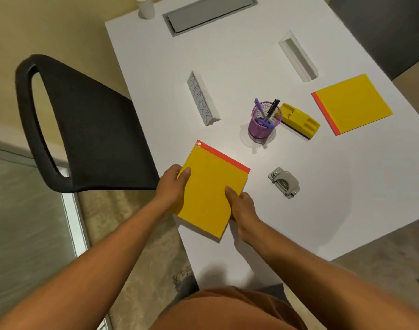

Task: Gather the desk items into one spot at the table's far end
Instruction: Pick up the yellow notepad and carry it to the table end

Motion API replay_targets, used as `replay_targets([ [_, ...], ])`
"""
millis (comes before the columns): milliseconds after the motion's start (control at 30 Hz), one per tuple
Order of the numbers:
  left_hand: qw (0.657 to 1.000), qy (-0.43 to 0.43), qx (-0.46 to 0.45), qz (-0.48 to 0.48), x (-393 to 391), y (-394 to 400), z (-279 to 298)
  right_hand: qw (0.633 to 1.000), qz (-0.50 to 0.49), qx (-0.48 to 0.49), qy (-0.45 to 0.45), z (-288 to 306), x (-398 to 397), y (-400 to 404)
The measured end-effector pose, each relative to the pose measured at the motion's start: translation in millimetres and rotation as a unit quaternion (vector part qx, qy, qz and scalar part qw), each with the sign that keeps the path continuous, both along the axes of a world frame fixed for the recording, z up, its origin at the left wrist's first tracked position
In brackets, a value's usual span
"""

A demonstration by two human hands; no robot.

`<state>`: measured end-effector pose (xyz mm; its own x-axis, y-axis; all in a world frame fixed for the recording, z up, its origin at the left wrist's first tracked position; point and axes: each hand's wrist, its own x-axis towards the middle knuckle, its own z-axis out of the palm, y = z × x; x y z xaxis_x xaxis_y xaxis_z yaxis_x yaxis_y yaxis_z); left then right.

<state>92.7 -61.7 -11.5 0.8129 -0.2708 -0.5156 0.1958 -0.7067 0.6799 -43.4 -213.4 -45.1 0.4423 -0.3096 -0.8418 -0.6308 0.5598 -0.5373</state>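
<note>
A: Where was everything on the white tabletop (227,79)?

B: Nearest, a yellow pad (210,189) with a red edge, lying at the near left border, caught between both hands. Farther right, a second yellow pad (352,104), well apart from the first. Between them, toward the middle: a purple mesh pen cup (264,121) just beside a yellow stapler-like block (299,121), touching or nearly so; hard to say which. A grey hole punch (284,182) near the right hand, apart from it. Two white triangular nameplates, one lettered (202,101), one (297,57) farther off.

A: Anything cut off or unclear?

B: A white cylinder (145,5) at the far corner, cropped by the top edge. A grey cable hatch (208,13) beside it. The fingers of both hands, hidden beneath the pad. A black chair (84,129) at left, partly out of view.

A: And the hands?

B: Left hand (172,184) clasping the pad's left edge, thumb on top. Right hand (241,206) clasping the right lower edge, thumb likewise pressed onto the cover. Both forearms stretched forward, converging on the pad.
</note>
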Motion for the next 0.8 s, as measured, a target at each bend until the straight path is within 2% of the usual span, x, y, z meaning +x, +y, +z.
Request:
replay_targets([
  [133, 0.989, 0.049, -0.1, 0.093, -48.2, 15.8, 31.3, 0.996, 0.017, -0.037, -0.085, 25.1, -29.0, 8.2],
  [300, 0.973, 0.109, -0.178, 0.101, -91.4, 34.2, 50.7, 0.98, 0.044, -0.138, -0.138, 67.3, -70.6, 8.6],
  [400, 0.973, 0.129, -0.184, 0.062, -111.1, 34.2, 49.8, 0.972, 0.024, -0.189, -0.136, 87.5, -98.9, 13.1],
  [533, 0.975, 0.114, -0.191, -0.025, -134.5, 21.7, 45.5, 0.963, -0.049, -0.239, -0.11, 101.4, -142.4, 16.8],
  [800, 0.948, 0.128, -0.204, -0.206, -223.2, -47.8, 64.1, 0.932, -0.238, -0.249, -0.11, 121.9, -274.3, 7.7],
])
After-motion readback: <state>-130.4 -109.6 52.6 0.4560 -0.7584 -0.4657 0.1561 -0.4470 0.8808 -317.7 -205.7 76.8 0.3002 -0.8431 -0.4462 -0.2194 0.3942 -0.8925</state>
